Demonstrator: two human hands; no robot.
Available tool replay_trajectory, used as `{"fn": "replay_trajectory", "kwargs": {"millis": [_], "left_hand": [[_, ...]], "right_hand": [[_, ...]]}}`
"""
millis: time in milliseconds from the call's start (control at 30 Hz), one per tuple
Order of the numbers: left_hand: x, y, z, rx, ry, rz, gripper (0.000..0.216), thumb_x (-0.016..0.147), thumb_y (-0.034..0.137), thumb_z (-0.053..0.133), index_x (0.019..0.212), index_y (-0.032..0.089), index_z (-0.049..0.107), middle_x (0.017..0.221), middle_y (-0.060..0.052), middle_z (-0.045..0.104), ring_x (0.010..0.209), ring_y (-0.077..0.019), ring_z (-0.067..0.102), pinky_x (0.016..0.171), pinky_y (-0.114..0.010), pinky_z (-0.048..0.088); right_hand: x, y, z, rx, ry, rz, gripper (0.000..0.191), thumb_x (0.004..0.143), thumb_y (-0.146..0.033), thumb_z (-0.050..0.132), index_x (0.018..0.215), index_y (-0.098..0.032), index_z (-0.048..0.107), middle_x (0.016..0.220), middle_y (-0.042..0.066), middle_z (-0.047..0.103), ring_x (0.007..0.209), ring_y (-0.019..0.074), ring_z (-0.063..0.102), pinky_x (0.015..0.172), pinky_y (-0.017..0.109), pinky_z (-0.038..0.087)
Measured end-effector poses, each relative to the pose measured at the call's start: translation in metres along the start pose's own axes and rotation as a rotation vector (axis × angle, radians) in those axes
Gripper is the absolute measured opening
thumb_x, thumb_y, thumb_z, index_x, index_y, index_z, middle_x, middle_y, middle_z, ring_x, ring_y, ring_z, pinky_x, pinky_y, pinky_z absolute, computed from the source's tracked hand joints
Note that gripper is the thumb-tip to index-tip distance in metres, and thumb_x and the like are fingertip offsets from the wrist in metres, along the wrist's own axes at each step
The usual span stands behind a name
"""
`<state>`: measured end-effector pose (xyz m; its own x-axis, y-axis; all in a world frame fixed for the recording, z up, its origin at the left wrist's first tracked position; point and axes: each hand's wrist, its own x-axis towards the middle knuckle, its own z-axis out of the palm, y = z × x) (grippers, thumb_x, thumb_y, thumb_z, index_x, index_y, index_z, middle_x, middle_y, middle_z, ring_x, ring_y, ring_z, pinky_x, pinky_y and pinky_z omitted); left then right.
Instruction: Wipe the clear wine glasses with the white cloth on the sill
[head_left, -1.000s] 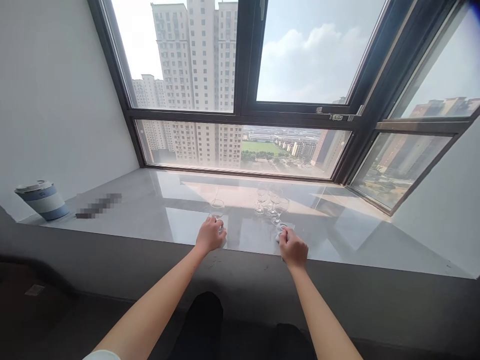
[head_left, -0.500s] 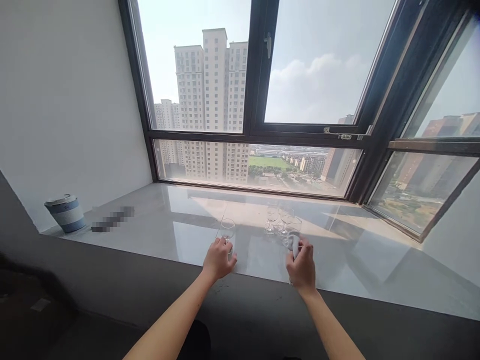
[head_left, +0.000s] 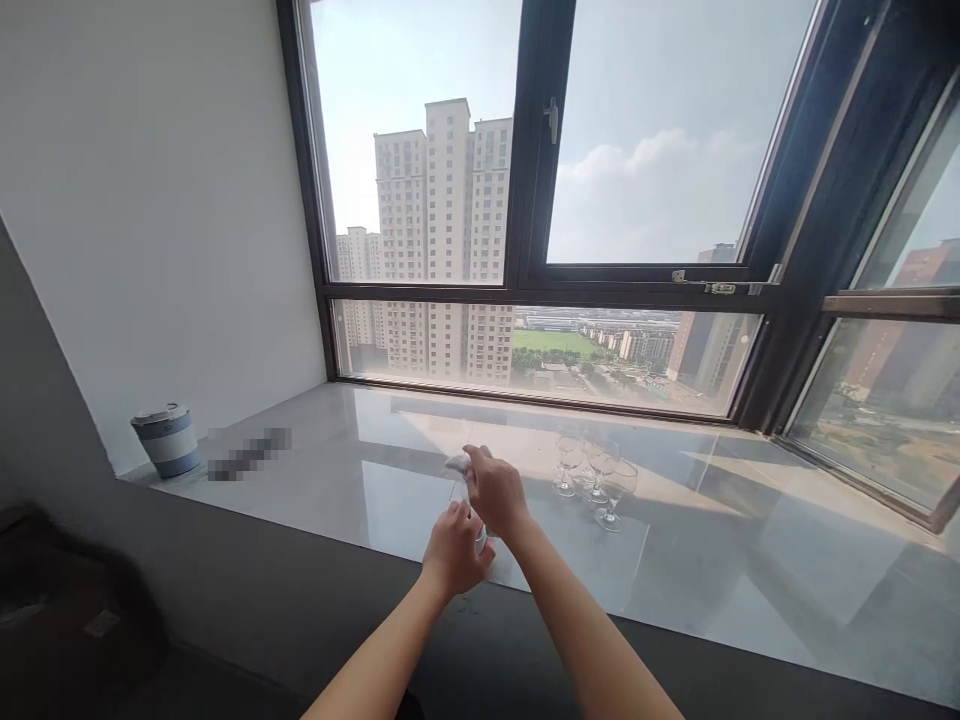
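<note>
My left hand (head_left: 452, 548) is closed round the lower part of a clear stemmed glass (head_left: 459, 492), holding it above the front of the glossy grey window ledge (head_left: 360, 470). My right hand (head_left: 493, 491) is closed on a small white cloth (head_left: 456, 463) and presses it onto the top of that glass. Most of the glass is hidden by both hands. To the right, three more stemmed glasses (head_left: 596, 482) stand upright together on the ledge, apart from my hands.
A blue-and-white lidded cup (head_left: 166, 440) stands at the ledge's far left by the white wall, with a blurred dark object (head_left: 247, 453) beside it. A dark-framed window (head_left: 536, 220) rises behind the ledge. A dark panel (head_left: 225, 590) drops below the front edge.
My right hand has carried the cloth leftward from beside the three glasses onto the glass held in my left hand. My left hand has lifted that glass. The camera has swung left.
</note>
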<state>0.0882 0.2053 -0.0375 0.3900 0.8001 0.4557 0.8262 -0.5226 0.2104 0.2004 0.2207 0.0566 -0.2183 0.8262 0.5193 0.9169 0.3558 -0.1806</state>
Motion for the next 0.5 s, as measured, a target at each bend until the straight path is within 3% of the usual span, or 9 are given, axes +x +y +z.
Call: {"fn": "replay_trajectory", "kwargs": {"millis": [100, 233, 333, 500], "left_hand": [[0.001, -0.001, 0.0, -0.041, 0.001, 0.013, 0.03, 0.077, 0.024, 0.058, 0.106, 0.024, 0.063, 0.11, -0.01, 0.064, 0.105, -0.0297, 0.055, 0.087, -0.042, 0.047], [0.002, 0.0, 0.0, -0.066, -0.007, 0.016, 0.035, 0.076, 0.024, 0.058, 0.11, 0.024, 0.063, 0.116, -0.01, 0.064, 0.111, -0.0309, 0.054, 0.09, -0.043, 0.046], [0.002, 0.001, 0.0, -0.06, -0.006, 0.017, 0.035, 0.077, 0.025, 0.058, 0.111, 0.024, 0.063, 0.118, -0.01, 0.064, 0.112, -0.031, 0.054, 0.092, -0.044, 0.046], [0.001, 0.002, 0.002, -0.048, 0.008, 0.005, 0.037, 0.077, 0.026, 0.056, 0.113, 0.022, 0.062, 0.116, -0.01, 0.066, 0.109, -0.0313, 0.057, 0.09, -0.044, 0.048]], "right_hand": [[-0.001, -0.002, 0.004, -0.069, -0.011, -0.08, 0.05, 0.102, -0.034, 0.03, 0.148, -0.016, 0.037, 0.108, 0.011, 0.07, 0.089, 0.0223, 0.066, 0.078, 0.031, 0.043], [0.007, -0.005, 0.001, -0.151, -0.157, -0.107, 0.06, 0.103, -0.045, 0.023, 0.153, -0.012, 0.03, 0.097, 0.013, 0.073, 0.087, 0.0256, 0.068, 0.077, 0.033, 0.044], [0.011, -0.008, 0.003, -0.186, -0.183, -0.08, 0.06, 0.103, -0.046, 0.019, 0.151, -0.013, 0.035, 0.097, 0.014, 0.073, 0.083, 0.0263, 0.069, 0.072, 0.034, 0.044], [0.007, -0.01, 0.011, -0.138, -0.084, -0.016, 0.054, 0.104, -0.043, 0.019, 0.143, -0.016, 0.046, 0.085, 0.011, 0.074, 0.077, 0.0246, 0.07, 0.069, 0.031, 0.043]]}}
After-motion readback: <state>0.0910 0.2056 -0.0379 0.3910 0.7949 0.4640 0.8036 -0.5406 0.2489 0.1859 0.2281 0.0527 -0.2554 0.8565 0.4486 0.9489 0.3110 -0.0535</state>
